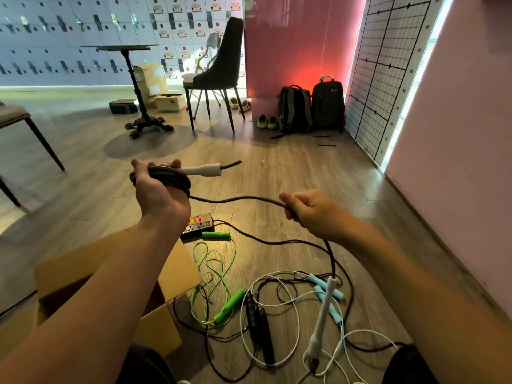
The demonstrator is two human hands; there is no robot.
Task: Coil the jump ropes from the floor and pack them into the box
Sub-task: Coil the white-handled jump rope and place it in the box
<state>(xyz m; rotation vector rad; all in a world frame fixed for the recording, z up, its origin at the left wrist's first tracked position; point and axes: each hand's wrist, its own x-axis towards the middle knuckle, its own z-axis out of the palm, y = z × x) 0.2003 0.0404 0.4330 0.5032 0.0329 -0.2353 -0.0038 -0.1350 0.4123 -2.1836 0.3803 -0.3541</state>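
Wooden floor (277,167), its near part strewn with jump ropes (229,305). The left hand (155,189) clasps the coiled dark rope (235,200) and its white handle (203,171); the right hand (310,212) is curled round the loose run — the other handle (322,314) dangles below. The cardboard box (69,270) sits near left.

Wood floor (277,173), pink wall (457,106)

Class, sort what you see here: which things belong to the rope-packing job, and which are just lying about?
Job: dark jump rope, gripped by left hand and right hand; green jump rope; blue-handled white rope; black-handled rope; cardboard box.
Lying about: power strip; backpacks; chair; pedestal table; green clogs.
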